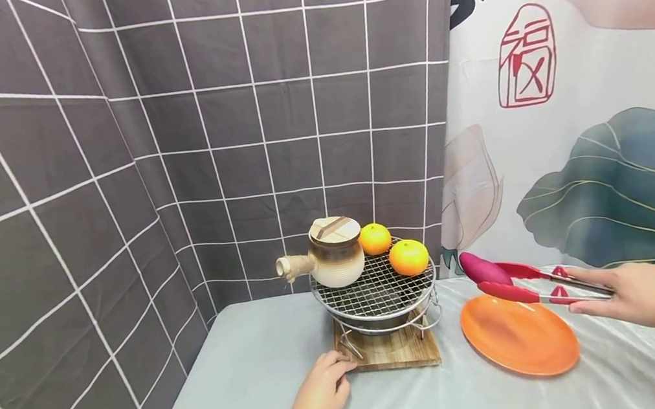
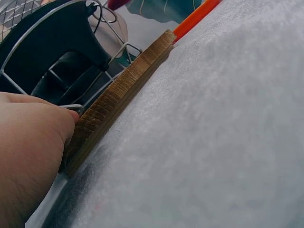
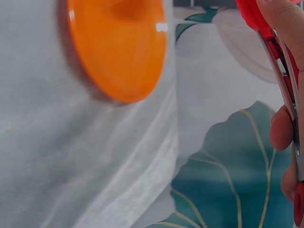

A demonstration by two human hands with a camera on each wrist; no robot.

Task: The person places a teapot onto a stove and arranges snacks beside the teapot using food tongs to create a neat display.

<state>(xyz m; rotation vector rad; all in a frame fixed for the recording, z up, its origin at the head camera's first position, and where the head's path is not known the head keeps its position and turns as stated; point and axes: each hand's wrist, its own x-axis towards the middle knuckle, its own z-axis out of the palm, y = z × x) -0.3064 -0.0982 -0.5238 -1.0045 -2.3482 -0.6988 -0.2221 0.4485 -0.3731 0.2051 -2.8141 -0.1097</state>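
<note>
My right hand (image 1: 645, 297) grips red-tipped metal tongs (image 1: 562, 284) at the right. A purple sweet potato (image 1: 485, 270) is held between the tongs' red tips, above the far left rim of an orange plate (image 1: 526, 340). In the right wrist view the fingers lie along the metal arms of the tongs (image 3: 289, 80); the sweet potato is out of that view. My left hand (image 1: 323, 387) rests its fingers on the near left corner of a wooden board (image 1: 396, 354). The left wrist view has the fingertips against the board's edge (image 2: 118, 95), beside a wire leg.
On the board stands a round stove with a wire grill (image 1: 384, 290). Atop the grill are a lidded clay pot (image 1: 339, 265), its handle pointing left, and two oranges (image 1: 409, 258) (image 1: 375, 238). A grey tiled curtain (image 1: 285, 117) and a printed white one (image 1: 591, 142) hang behind.
</note>
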